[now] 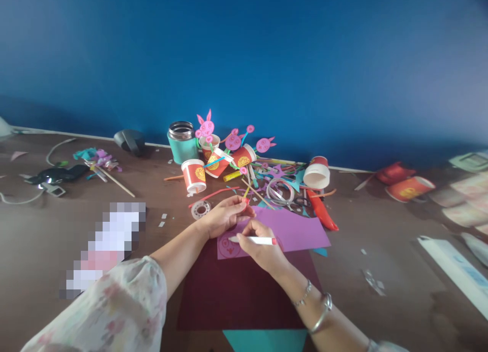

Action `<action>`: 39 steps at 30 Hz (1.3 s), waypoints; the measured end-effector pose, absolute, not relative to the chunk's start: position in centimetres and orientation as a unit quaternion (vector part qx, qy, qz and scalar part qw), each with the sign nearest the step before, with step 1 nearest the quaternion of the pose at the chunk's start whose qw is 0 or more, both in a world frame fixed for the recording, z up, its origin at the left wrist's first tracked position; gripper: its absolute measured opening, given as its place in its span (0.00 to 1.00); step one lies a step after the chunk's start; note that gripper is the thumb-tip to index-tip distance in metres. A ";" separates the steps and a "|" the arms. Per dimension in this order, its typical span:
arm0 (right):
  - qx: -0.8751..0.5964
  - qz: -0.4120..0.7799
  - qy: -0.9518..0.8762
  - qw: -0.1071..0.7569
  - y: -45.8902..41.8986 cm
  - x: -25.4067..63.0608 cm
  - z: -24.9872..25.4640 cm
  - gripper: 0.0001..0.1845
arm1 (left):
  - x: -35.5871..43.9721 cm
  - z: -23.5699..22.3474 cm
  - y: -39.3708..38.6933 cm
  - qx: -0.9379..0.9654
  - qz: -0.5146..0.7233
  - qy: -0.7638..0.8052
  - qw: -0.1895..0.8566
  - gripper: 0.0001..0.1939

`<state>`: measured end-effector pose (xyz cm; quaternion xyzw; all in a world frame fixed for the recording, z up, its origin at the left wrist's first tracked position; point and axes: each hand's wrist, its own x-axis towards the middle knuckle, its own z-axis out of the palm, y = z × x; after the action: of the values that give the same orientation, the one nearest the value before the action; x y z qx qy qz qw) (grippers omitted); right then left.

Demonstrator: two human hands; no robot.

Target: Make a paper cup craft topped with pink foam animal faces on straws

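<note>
My right hand grips a white marker with a red end, its tip over a strip of purple paper. Beneath the tip, a round face with red lines is drawn at the strip's left end. Part of another red outline shows beside my right wrist. My left hand rests at the strip's upper left edge, fingers pinched around a small red marker cap. Under the purple strip lies a dark red sheet, with a teal sheet below it.
Behind my hands, red paper cups with pink rabbit cutouts stand or lie near a teal flask. A tape roll, straws and scraps surround them. A blurred-out rectangle lies left; a white box lies right.
</note>
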<state>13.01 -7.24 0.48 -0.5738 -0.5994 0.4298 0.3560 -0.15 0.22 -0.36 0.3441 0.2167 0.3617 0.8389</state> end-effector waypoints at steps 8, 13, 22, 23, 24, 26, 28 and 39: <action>-0.581 0.412 -0.611 0.346 -7.1 13.0 0.2 0.11 | -0.1 -0.1 0.2 0.349 0.360 0.223 0.836 0.09; -0.574 0.415 -0.605 0.364 -7.1 13.0 0.3 0.11 | -0.2 -0.3 0.2 0.342 0.361 0.207 0.842 0.07; -0.577 0.421 -0.609 0.344 -7.1 12.7 0.2 0.11 | -0.2 -0.4 0.2 0.344 0.356 0.221 0.840 0.09; -0.578 0.421 -0.609 0.344 -7.1 12.6 0.2 0.10 | -0.2 -0.4 0.2 0.344 0.355 0.219 0.841 0.09; -0.578 0.421 -0.608 0.346 -7.1 12.6 0.2 0.11 | -0.2 -0.4 0.2 0.343 0.355 0.218 0.842 0.09; -0.574 0.424 -0.605 0.353 -7.1 12.6 0.4 0.11 | -0.2 -0.3 0.2 0.338 0.357 0.216 0.843 0.09; -0.568 0.429 -0.602 0.360 -7.1 12.7 0.5 0.11 | -0.2 -0.3 0.2 0.335 0.358 0.216 0.844 0.09; -0.579 0.432 -0.605 0.335 -7.2 12.5 0.5 0.10 | -0.2 -0.4 0.2 0.335 0.360 0.216 0.844 0.09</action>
<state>12.48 -7.18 0.47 -0.5787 -0.6054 0.4321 0.3346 -0.19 0.21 -0.41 0.3351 0.2160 0.3597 0.8436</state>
